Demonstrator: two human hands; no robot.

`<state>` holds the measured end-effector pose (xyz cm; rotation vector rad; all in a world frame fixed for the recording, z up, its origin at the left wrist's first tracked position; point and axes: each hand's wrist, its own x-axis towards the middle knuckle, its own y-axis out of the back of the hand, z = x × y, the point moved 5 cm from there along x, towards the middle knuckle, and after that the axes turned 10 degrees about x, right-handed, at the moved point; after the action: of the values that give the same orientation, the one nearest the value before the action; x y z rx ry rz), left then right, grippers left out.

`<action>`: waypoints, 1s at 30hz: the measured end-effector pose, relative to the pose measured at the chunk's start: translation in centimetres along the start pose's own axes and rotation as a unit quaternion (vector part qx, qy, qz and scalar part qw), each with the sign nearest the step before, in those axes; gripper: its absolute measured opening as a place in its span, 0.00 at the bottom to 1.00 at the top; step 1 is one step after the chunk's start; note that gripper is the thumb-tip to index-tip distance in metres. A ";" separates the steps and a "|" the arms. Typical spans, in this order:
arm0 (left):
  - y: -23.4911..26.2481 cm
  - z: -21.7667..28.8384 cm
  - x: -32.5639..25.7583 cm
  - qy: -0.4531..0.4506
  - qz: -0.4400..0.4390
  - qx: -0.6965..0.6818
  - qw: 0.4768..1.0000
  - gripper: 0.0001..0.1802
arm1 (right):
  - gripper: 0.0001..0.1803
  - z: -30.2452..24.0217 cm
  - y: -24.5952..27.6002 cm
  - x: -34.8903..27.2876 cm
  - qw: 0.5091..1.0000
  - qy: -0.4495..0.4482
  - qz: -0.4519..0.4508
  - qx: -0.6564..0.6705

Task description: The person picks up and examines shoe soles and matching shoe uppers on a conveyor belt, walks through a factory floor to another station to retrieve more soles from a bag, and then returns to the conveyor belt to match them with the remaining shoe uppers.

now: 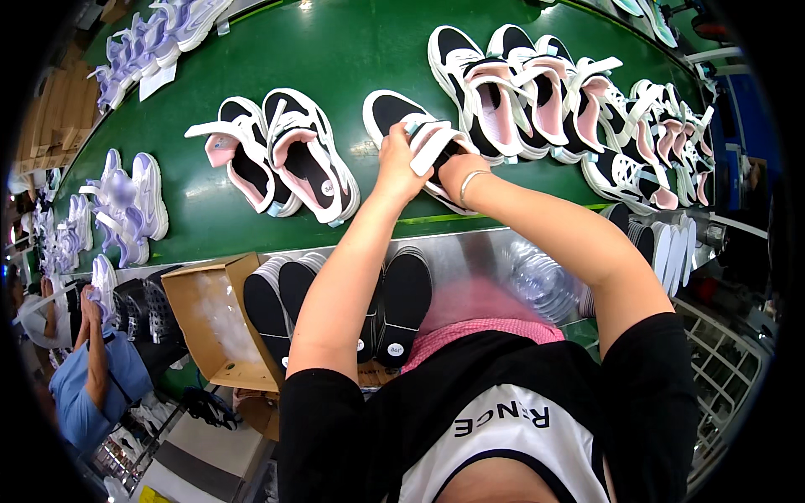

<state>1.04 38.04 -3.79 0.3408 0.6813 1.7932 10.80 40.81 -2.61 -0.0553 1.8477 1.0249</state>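
A black and white sneaker (391, 111) with pink lining lies on the green table in front of me, its toe pointing away and to the left. My left hand (397, 161) is closed on its raised tongue and collar. My right hand (459, 174), with a bracelet at the wrist, reaches into the shoe's opening. The fingers of that hand are hidden inside, so their grip does not show. To the left stands a matching pair of sneakers (323, 159), apart from my hands.
Several more such sneakers (495, 117) line the right side. Black insoles (406, 302) and a cardboard box (180, 289) sit below the green table (335, 50). Purple sneakers (148, 197) stand left, near a co-worker in blue (84, 390). A wire rack (725, 369) is at right.
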 end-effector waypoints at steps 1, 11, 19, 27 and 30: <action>-0.1 0.2 0.0 -0.001 -0.003 0.004 1.000 0.33 | 0.19 -0.5 0.2 -0.2 0.997 0.034 -0.016 -0.070; -0.3 1.1 0.0 -0.018 0.025 0.074 0.997 0.28 | 0.21 -0.5 1.2 -0.6 0.984 0.065 0.067 -0.151; -0.6 0.3 0.2 0.017 0.057 0.045 0.997 0.24 | 0.18 -0.2 0.7 -4.1 0.983 0.089 -0.135 -0.087; -0.6 1.1 -0.4 0.053 0.034 0.028 0.998 0.27 | 0.20 0.9 -2.1 -3.1 0.980 0.070 -0.097 -0.157; -0.7 -0.5 -0.1 0.062 0.019 -0.037 0.997 0.27 | 0.17 0.1 0.5 -4.4 0.993 0.064 -0.092 0.031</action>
<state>1.31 37.90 -4.56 0.1958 0.6972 1.8814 12.90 39.52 1.02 -0.2564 1.9491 0.8517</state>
